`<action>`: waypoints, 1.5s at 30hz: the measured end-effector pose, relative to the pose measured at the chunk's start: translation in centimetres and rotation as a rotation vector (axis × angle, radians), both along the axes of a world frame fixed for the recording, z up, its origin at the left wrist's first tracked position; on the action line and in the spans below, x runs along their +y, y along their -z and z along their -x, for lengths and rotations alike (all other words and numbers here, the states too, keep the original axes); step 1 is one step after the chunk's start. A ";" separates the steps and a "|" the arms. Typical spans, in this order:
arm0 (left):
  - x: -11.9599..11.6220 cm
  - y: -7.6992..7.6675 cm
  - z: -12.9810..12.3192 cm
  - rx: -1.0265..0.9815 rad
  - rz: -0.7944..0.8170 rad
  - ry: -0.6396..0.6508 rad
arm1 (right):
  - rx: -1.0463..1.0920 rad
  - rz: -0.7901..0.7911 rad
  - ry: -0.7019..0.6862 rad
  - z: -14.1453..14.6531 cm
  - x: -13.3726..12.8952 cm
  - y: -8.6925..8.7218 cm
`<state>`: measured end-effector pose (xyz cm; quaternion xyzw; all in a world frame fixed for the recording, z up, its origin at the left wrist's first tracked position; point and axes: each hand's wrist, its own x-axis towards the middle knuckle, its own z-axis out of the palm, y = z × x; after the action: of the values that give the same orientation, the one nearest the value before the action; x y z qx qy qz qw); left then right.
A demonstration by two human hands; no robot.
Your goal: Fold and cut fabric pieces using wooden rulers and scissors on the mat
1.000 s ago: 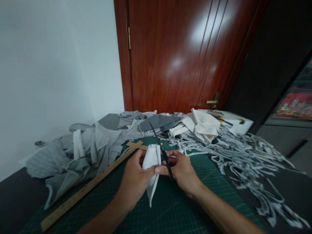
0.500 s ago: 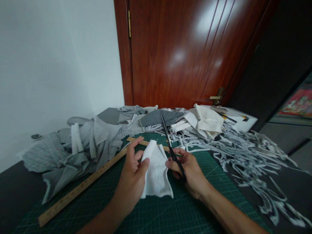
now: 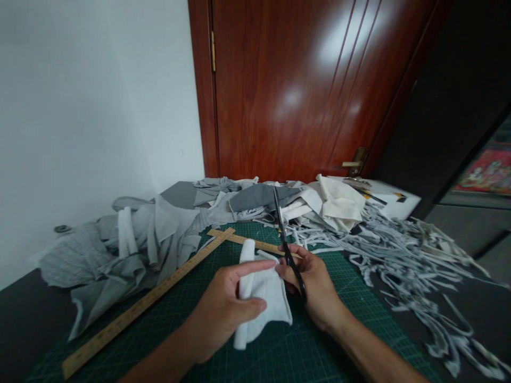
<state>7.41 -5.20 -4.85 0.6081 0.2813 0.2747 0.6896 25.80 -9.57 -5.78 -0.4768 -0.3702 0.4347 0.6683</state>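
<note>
A small white piece of fabric [image 3: 271,298], its left edge rolled or folded over, is held above the green cutting mat [image 3: 319,340]. My left hand [image 3: 233,306] grips it at the rolled side, thumb in front and index finger stretched across toward the right edge. In my right hand [image 3: 309,284] is a pair of black-handled scissors [image 3: 284,242], blades together and pointing up and away. The right thumb and fingertips also touch the fabric's upper right edge.
Two wooden rulers cross on the mat, the longer ruler [image 3: 147,303] running toward the lower left. Grey cloth [image 3: 163,223] lies heaped at left. More folded fabric [image 3: 339,205] stands at the back, a tangle of cut strips [image 3: 403,266] at right. Behind is a brown door [image 3: 275,96].
My left hand has shifted from the fabric's upper left edge across its front, index finger now extended to the right. The fabric's left side now shows as a roll. The scissors stay in my right hand.
</note>
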 end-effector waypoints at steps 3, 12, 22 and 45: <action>0.6 0.0 0.3 -0.057 0.026 -0.023 | -0.034 0.004 -0.020 0.1 0.0 0.1; 4.0 -4.2 3.2 -0.342 0.071 -0.324 | -0.198 0.096 -0.275 0.9 -2.0 2.1; 6.0 -6.8 5.6 -0.584 0.016 -0.501 | -0.395 -0.040 -0.476 1.6 -3.3 2.4; 3.3 -6.6 4.1 -0.682 0.023 -0.367 | -0.409 -0.021 -0.544 3.6 -4.4 2.7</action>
<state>3.31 -1.92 1.76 0.4136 0.1433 0.5767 0.6898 22.19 -13.93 -8.50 -0.4310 -0.6148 0.4884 0.4447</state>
